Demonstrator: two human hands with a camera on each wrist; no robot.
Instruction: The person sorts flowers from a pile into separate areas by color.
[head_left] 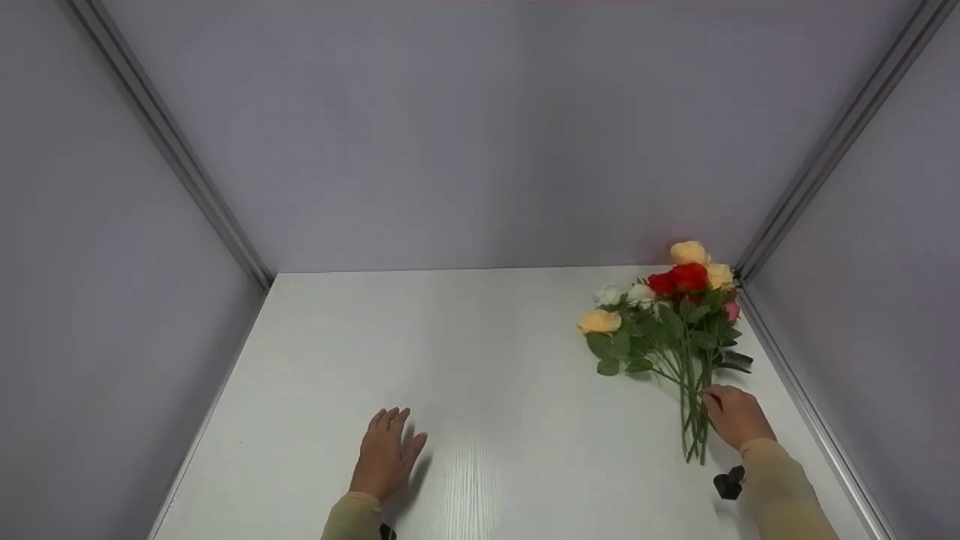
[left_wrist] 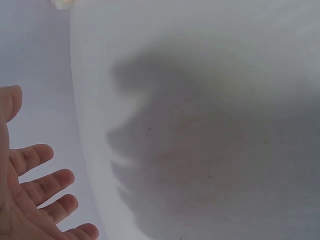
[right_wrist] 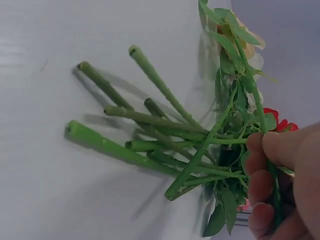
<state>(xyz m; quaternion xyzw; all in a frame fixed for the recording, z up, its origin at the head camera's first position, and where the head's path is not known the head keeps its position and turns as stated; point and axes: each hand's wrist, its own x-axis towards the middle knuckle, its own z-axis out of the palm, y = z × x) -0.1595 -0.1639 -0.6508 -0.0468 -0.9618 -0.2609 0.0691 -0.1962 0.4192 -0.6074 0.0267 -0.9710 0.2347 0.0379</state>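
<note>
On the right side of the white table lies a bunch of roses point(head_left: 686, 330), with red, white, pink and pale orange blooms toward the back and the bare stems toward me. My right hand point(head_left: 735, 416) is at the right of these stems. In the right wrist view its thumb and curled fingers grip one green stem point(right_wrist: 257, 102), while several cut stem ends point(right_wrist: 115, 150) spread out beside it. My left hand point(head_left: 384, 454) is held over the table at the left, holding nothing. Its fingers point(left_wrist: 47, 186) are spread apart in the left wrist view.
Grey walls point(head_left: 450, 135) enclose the white table point(head_left: 337, 337) at the back and both sides. A metal rail point(head_left: 810, 442) runs along the right edge, close to my right forearm. Dark strips point(head_left: 736, 361) show just right of the leaves.
</note>
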